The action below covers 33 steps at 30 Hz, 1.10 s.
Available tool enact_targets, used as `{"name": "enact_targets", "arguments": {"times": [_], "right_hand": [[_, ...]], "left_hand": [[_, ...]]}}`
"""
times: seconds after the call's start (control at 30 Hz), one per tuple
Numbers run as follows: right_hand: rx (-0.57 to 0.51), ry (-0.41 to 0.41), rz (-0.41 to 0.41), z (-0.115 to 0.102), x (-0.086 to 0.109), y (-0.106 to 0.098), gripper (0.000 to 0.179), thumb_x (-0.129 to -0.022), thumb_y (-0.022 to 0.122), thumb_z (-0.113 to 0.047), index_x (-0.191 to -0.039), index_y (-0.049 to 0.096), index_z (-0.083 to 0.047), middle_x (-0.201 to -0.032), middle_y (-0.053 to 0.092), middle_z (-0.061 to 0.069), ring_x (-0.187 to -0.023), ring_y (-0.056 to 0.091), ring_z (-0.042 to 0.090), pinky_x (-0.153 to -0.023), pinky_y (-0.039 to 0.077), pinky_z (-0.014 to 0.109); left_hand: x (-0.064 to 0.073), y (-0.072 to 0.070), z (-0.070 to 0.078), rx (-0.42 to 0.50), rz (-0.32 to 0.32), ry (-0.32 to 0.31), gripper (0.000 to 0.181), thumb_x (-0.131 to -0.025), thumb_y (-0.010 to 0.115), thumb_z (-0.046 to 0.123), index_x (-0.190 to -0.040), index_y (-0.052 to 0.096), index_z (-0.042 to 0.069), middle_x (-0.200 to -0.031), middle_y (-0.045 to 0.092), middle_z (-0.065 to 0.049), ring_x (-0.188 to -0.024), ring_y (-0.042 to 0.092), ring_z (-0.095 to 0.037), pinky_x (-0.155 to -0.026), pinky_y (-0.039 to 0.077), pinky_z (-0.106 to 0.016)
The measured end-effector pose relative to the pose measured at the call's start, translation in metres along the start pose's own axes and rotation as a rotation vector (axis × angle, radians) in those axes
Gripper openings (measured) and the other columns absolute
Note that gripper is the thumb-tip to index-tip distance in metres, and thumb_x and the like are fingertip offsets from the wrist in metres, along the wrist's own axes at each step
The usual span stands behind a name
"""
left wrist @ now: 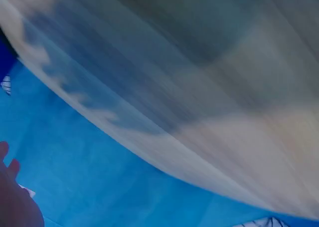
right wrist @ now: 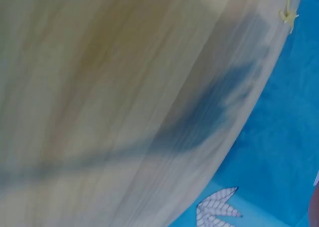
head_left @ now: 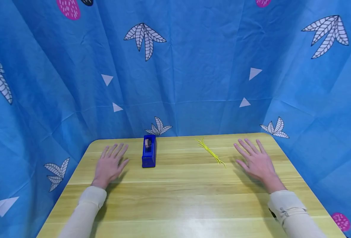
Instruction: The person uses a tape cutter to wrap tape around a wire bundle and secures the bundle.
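Note:
My left hand [head_left: 107, 167], palm down with its fingers spread, is over the left side of the wooden table [head_left: 175, 195] and holds nothing. Just right of it stands a blue tape dispenser [head_left: 149, 155] with a small roll on a dark hub. On the other side my right hand [head_left: 258, 163] is likewise spread and empty, its shadow on the tabletop. Nearest to that hand lies a loose bundle of thin yellow ties [head_left: 212, 152], whose exact kind I cannot tell. The bundle's end [right wrist: 289, 16] shows near the table edge in the right wrist view.
A blue curtain [head_left: 205, 66] with white leaf prints hangs behind the table and along both sides. It comes close to the table's rounded back edge. Both wrist views show mostly blurred tabletop with hand shadows.

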State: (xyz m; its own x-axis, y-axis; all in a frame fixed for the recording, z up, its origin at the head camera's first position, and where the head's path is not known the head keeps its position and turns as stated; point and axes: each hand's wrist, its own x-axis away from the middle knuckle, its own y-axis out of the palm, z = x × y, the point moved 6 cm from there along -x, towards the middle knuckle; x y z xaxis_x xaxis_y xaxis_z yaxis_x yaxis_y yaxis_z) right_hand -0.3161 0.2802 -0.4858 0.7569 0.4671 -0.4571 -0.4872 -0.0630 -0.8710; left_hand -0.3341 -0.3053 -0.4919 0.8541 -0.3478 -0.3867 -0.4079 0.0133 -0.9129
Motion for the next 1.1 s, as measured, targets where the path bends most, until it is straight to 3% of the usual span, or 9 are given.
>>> {"name": "enact_targets", "arguments": {"times": [0.17,0.37,0.67,0.83,1.1], "right_hand": [[-0.033,0.009,0.024,-0.016,-0.014,0.000,0.074,-0.091,0.069,-0.044,-0.156,0.046,-0.016,-0.160,0.046,0.013,-0.149,0.039,0.038,-0.129,0.012,0.056],[-0.109,0.017,0.029,-0.043,-0.043,-0.001,0.071,-0.095,0.067,-0.042,-0.157,0.045,-0.014,-0.162,0.044,0.012,-0.150,0.037,0.037,-0.126,0.020,0.058],[-0.213,-0.031,0.047,-0.098,-0.095,0.005,0.067,-0.100,0.062,-0.042,-0.158,0.043,-0.015,-0.159,0.048,0.010,-0.150,0.040,0.034,-0.126,0.025,0.054],[-0.264,-0.070,-0.005,-0.133,-0.122,0.007,0.065,-0.102,0.059,-0.041,-0.158,0.043,-0.013,-0.159,0.048,0.011,-0.150,0.040,0.033,-0.126,0.026,0.051],[-0.457,-0.072,-0.105,-0.187,-0.156,0.021,0.058,-0.107,0.053,-0.040,-0.157,0.044,-0.012,-0.159,0.048,0.011,-0.147,0.043,0.037,-0.122,0.033,0.054]], "left_hand": [[-0.005,-0.003,0.018,0.172,0.025,-0.078,0.061,-0.105,0.056,0.044,-0.158,0.042,0.018,-0.157,0.051,-0.012,-0.140,0.048,-0.040,-0.116,0.034,-0.061],[-0.010,0.000,0.033,0.491,-0.001,-0.239,0.053,-0.108,0.051,0.041,-0.154,0.048,0.014,-0.148,0.055,-0.018,-0.132,0.052,-0.043,-0.106,0.039,-0.066],[-0.017,0.010,0.048,0.878,-0.026,-0.470,0.040,-0.108,0.055,0.036,-0.134,0.064,0.007,-0.133,0.060,-0.016,-0.117,0.057,-0.035,-0.096,0.048,-0.050],[-0.018,0.015,0.054,0.972,-0.031,-0.568,0.038,-0.107,0.057,0.036,-0.129,0.068,0.006,-0.132,0.059,-0.015,-0.117,0.056,-0.032,-0.096,0.046,-0.042],[-0.023,0.019,0.065,1.052,-0.041,-0.644,0.035,-0.106,0.061,0.029,-0.122,0.069,0.000,-0.127,0.058,-0.017,-0.102,0.057,-0.026,-0.079,0.047,-0.027]]}}
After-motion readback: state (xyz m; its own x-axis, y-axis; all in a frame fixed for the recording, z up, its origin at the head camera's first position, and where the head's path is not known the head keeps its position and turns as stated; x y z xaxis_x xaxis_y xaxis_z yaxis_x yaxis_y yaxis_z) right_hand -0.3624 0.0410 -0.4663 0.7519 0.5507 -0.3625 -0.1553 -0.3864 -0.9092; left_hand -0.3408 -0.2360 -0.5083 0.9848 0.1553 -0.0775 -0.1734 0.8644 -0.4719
